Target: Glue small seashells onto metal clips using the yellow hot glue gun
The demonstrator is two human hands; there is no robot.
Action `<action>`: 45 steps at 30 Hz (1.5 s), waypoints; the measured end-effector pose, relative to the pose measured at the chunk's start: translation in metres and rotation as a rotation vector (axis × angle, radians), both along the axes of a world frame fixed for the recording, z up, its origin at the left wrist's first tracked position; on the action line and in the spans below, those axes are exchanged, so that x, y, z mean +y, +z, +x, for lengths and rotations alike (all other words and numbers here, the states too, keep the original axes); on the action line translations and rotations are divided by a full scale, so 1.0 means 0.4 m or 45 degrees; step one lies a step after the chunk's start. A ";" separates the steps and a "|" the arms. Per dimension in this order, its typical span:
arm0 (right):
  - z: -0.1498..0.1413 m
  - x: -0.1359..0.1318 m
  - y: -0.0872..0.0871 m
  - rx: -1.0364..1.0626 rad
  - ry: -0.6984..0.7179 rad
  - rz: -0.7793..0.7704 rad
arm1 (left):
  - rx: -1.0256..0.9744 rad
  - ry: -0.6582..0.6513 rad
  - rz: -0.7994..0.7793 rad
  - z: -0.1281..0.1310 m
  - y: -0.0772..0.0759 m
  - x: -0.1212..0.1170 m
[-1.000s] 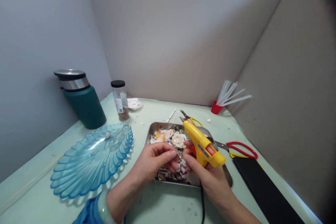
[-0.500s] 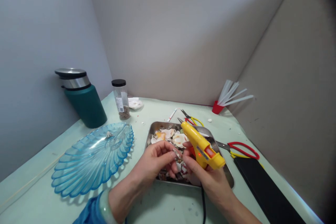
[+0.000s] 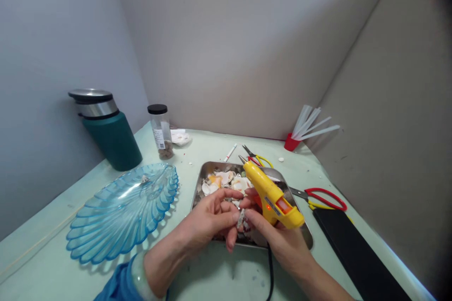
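A small whitish, speckled shell (image 3: pixel 241 218) is pinched between the thumb and fingers of my left hand (image 3: pixel 217 214). My right hand (image 3: pixel 273 233) grips a yellow hot glue gun (image 3: pixel 266 188), its nozzle pointing up and to the left and a small light glowing orange on its side. The right thumb tip reaches the shell's right side, so both hands meet around it. Beneath them lies a metal tray (image 3: pixel 209 165) filled with mixed shells (image 3: pixel 223 178), partly hidden by my hands. The gun's black cord (image 3: pixel 270 270) hangs down over the tray's front edge.
On the left stand a blue shell-shaped dish (image 3: pixel 116 216), a teal bottle (image 3: pixel 113 141) and a clear jar (image 3: pixel 160 131). Glue sticks (image 3: pixel 307 122) fill a red cup (image 3: pixel 291 142) at back right. Scissors (image 3: pixel 325 199) and a black slab (image 3: pixel 353 249) lie right; a pen (image 3: pixel 230 152) lies behind the tray.
The small shell has been turned more upright between my fingertips, and my left fingers have shifted around it. The glue gun stays in my right hand, nearly in the same place.
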State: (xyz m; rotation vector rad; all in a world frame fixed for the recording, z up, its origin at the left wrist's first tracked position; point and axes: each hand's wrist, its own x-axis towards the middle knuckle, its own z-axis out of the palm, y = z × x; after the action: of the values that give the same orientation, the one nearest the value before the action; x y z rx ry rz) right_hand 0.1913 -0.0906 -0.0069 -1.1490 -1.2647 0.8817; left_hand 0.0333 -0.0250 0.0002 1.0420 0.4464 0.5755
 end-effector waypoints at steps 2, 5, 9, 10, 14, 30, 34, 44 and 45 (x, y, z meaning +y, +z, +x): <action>0.001 -0.002 0.001 0.000 0.051 -0.021 | -0.004 -0.006 0.001 0.000 0.000 -0.001; -0.001 0.001 0.005 0.052 0.043 -0.042 | 0.007 0.030 -0.024 0.001 0.007 -0.003; -0.002 0.009 0.007 0.137 -0.123 -0.021 | 0.029 0.076 -0.026 0.004 0.016 -0.006; -0.002 0.011 0.006 0.177 -0.148 -0.019 | 0.036 0.086 -0.008 0.005 0.018 -0.007; -0.002 0.014 0.000 0.303 -0.150 -0.040 | 0.148 0.184 0.079 0.012 0.027 -0.012; -0.009 0.008 0.017 0.123 -0.264 -0.019 | 0.332 0.413 0.189 0.011 0.040 -0.020; -0.007 0.007 0.015 0.024 -0.270 0.045 | 0.349 0.443 0.284 0.010 0.046 -0.020; -0.006 0.007 0.008 0.008 -0.272 0.068 | 0.396 0.442 0.419 -0.001 0.045 -0.026; -0.006 0.007 0.007 -0.004 -0.260 0.079 | 0.399 0.448 0.435 -0.002 0.045 -0.028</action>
State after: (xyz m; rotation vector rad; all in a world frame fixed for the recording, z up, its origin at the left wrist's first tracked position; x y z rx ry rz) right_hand 0.1890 -0.0879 -0.0041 -1.2067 -1.1461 0.6848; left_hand 0.0324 -0.0361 0.0183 1.4018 0.8386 0.8242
